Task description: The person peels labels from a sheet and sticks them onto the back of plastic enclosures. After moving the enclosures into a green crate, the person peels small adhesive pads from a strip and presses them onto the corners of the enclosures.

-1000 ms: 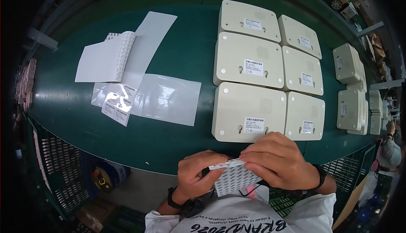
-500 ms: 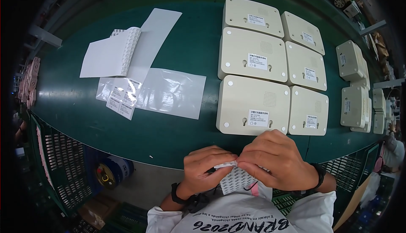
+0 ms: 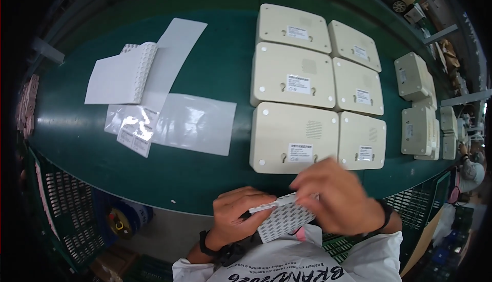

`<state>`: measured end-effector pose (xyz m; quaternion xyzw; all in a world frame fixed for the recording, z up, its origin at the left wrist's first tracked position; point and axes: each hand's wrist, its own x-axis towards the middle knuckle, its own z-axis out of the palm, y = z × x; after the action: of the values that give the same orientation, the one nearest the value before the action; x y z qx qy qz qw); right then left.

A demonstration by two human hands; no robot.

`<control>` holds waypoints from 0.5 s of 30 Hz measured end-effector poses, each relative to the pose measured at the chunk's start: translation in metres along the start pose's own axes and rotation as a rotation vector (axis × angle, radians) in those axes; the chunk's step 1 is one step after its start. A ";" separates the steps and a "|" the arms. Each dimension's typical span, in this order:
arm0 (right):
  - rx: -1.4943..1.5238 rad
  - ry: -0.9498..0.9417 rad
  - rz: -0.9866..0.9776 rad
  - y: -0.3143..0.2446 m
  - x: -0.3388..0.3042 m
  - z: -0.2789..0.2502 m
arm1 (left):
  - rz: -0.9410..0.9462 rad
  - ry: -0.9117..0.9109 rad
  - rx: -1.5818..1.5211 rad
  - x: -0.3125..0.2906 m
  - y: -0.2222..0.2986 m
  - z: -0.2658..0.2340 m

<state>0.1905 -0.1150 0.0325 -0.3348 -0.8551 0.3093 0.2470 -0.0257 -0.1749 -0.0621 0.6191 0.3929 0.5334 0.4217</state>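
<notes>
My left hand (image 3: 242, 210) pinches the left end of a bent sheet of small round pads (image 3: 287, 219), its patterned backing hanging down in front of my shirt. At the sheet's right end is my right hand (image 3: 338, 197), fingers curled and blurred; anything between its fingertips is hidden. Just beyond my hands lies a cream plastic housing (image 3: 295, 134) with a speaker grille, a label and white round dots at corners. Behind it are a second housing (image 3: 292, 69) with several dots and a third (image 3: 292, 21) whose corners show bare holes.
Narrower cream housings (image 3: 362, 133) stand alongside, and stacks of more (image 3: 416, 131) sit farther right. On the left of the green table (image 3: 200, 179) lie a folded white pad sheet (image 3: 113, 79), a label sheet (image 3: 134, 139) and clear film (image 3: 197, 126). Green crates (image 3: 69, 195) flank the table's near edge.
My right hand has lifted slightly off the sheet's edge and blurred, while the left keeps its pinch. More of the patterned backing shows. The whole view has shifted a little.
</notes>
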 end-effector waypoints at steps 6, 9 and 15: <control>-0.168 0.227 0.293 0.086 0.053 -0.072 | -0.014 0.007 0.016 0.000 0.002 0.000; -0.186 0.227 0.304 0.124 0.066 -0.074 | -0.016 0.015 0.030 0.001 0.001 0.003; -0.227 0.230 0.337 0.138 0.076 -0.069 | -0.042 0.016 0.051 0.001 0.001 0.004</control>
<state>0.2420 0.0456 0.0003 -0.5315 -0.7827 0.2077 0.2485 -0.0218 -0.1746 -0.0612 0.6172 0.4227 0.5190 0.4137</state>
